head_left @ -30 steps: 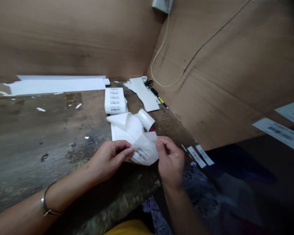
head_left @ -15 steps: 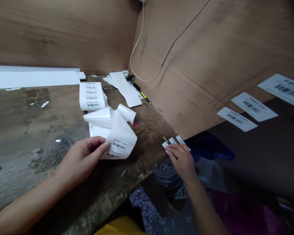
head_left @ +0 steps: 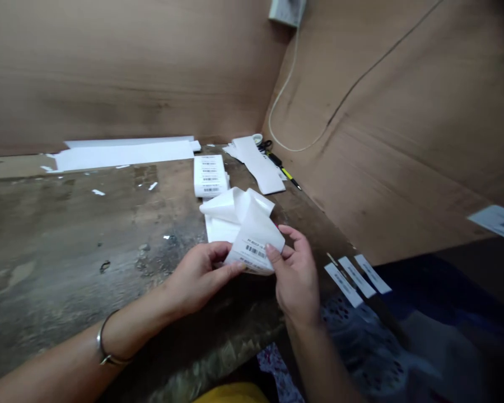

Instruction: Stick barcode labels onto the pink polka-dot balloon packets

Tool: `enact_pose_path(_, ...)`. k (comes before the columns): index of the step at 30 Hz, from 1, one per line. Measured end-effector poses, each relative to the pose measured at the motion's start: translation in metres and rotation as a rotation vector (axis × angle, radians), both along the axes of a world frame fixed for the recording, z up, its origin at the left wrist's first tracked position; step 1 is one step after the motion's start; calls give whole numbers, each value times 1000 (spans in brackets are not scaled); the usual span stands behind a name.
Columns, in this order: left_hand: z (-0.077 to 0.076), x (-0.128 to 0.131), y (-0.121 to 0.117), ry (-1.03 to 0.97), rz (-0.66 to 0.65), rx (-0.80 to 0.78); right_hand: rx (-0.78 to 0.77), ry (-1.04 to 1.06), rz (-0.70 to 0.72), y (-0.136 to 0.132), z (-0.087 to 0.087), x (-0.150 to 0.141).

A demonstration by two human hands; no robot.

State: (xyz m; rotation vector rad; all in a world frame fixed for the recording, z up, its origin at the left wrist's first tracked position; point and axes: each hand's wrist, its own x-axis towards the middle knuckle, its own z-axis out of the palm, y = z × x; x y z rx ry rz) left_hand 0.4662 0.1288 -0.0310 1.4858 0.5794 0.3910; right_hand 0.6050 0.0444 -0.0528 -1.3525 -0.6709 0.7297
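Note:
A white strip of barcode labels [head_left: 256,232] curls up between my hands over the table. My left hand [head_left: 201,274] pinches its left edge between thumb and fingers. On the strip's right edge, the thumb and fingers of my right hand [head_left: 296,268] are closed as well. Behind, the strip runs into loose white folds [head_left: 220,204]. A folded stack of barcode labels [head_left: 210,176] lies just past those folds. Three single barcode labels [head_left: 357,278] hang over the table's right edge, to the right of my right hand.
Long white paper strips [head_left: 126,155] lie along the back wall. Toward the corner are a blank white strip [head_left: 258,165] and a black-and-yellow pen [head_left: 288,174]. Board walls [head_left: 382,151] rise behind and at right, with a cable [head_left: 273,117]. Paper scraps dot the worn table [head_left: 75,224].
My right hand has left the labels at the table's edge and now grips the strip's right side. Three labels there are now uncovered. The view has swung left.

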Motion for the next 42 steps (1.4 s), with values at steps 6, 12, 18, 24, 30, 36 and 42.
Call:
enact_pose_path(6,-2,0,8,-51,50,-95,-58,-839,-291,3,14,20)
enact_pose_path(12,-5,-1,8,-52,16,12,130,-1125,176,1,19,13)
enact_pose_path(18,-4,-5,9,22,-59,251,60,-785,181,0,13,3)
enact_pose_path(24,-9,-2,8,95,-53,288,-3,-599,-57,2,1,-1)
enact_pose_path(30,-14,-2,11,103,29,127,89,-871,-723,-40,12,71)
enact_pose_path(36,-16,1,14,156,58,47,-214,-1572,-188,-108,2,93)
enact_pose_path(42,-12,-1,10,169,43,70,-416,-1447,17,-120,-1,90)
